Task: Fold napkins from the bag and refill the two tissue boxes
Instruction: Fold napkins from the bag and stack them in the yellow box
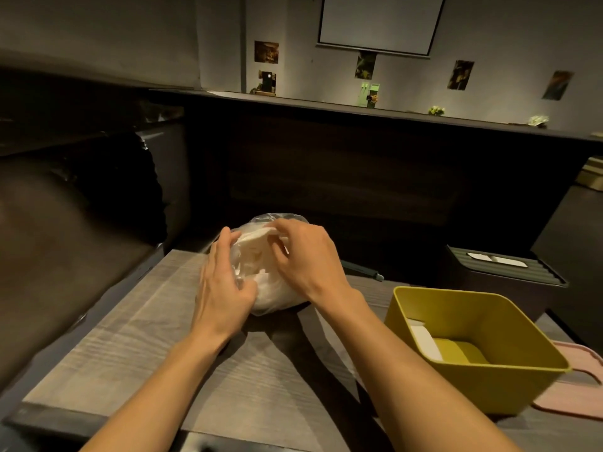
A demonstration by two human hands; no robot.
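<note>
Both hands, left hand [225,288] and right hand [301,256], grip a soft, light napkin bag [270,288], fingers curled at its open top.

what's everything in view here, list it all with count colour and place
bag: 1, clear plastic, full of white napkins, table centre
yellow box: 1, open, nearly empty, table right
dark box: 1, ribbed slotted lid on, behind the yellow box
pink lid: 1, flat, under and right of the yellow box
table: 1, grey wood grain
wall pictures: several, far wall
screen: 1, white, far wall
left hand: grips the bag's left side
right hand: fingers curled into the bag's top
</note>
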